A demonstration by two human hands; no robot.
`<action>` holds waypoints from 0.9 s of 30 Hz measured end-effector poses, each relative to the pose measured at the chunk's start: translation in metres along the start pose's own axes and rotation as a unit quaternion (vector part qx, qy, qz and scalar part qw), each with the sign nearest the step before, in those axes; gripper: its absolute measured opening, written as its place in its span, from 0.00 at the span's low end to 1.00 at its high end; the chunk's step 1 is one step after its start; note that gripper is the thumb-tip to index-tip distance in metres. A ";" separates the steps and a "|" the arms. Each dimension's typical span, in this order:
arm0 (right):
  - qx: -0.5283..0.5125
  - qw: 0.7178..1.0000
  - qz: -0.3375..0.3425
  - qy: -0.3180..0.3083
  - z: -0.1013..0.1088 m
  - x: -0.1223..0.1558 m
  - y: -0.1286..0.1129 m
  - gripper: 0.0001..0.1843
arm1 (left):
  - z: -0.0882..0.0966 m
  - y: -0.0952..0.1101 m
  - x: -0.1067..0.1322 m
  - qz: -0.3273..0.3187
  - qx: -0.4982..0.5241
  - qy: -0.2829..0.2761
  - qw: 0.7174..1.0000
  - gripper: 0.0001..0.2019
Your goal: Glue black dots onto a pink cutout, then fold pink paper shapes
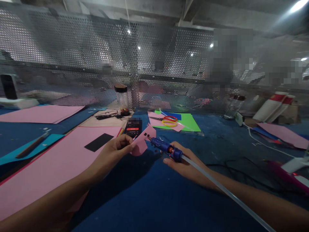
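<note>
My left hand (115,150) pinches a small pink paper cut-out (143,141) with small black squares on it, held just above the blue table (149,199). My right hand (183,164) grips a blue glue gun (166,149) with a long clear glue stick (217,187) trailing out of its back toward me. The gun's nozzle points left and touches the pink cut-out near its upper edge.
A large pink sheet (50,167) with a black rectangle (98,142) lies at left, a phone (132,127) behind the cut-out. Green and pink sheets with red and yellow rings (169,121) sit further back. A jar (122,99), a perforated metal screen (154,64), cables (241,161) at right.
</note>
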State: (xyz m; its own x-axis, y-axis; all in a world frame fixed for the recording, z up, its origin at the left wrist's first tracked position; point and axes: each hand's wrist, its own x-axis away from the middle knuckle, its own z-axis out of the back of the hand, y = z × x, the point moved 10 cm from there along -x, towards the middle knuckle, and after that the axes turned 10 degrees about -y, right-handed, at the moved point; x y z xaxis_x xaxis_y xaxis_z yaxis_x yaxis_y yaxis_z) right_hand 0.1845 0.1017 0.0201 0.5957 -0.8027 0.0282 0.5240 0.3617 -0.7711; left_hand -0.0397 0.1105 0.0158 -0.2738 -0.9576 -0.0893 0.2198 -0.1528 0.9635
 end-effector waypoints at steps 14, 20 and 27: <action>0.010 1.000 -0.006 0.000 0.000 0.000 -0.001 0.12 | 0.000 0.001 0.001 0.001 0.008 0.004 1.000 0.11; 0.011 1.000 -0.012 0.002 0.001 0.001 -0.001 0.13 | -0.001 0.001 0.001 -0.001 0.003 0.001 1.000 0.10; 0.009 1.000 -0.012 0.006 0.001 0.000 0.000 0.13 | 0.000 0.000 0.001 -0.001 0.002 -0.002 1.000 0.11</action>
State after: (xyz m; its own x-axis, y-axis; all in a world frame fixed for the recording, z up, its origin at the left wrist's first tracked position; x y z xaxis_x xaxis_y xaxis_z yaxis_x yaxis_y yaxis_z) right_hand 0.1850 0.1021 0.0207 0.5751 -0.8171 0.0396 0.5490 0.3496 -0.7592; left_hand -0.0395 0.1097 0.0155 -0.2774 -0.9566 -0.0896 0.2157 -0.1529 0.9644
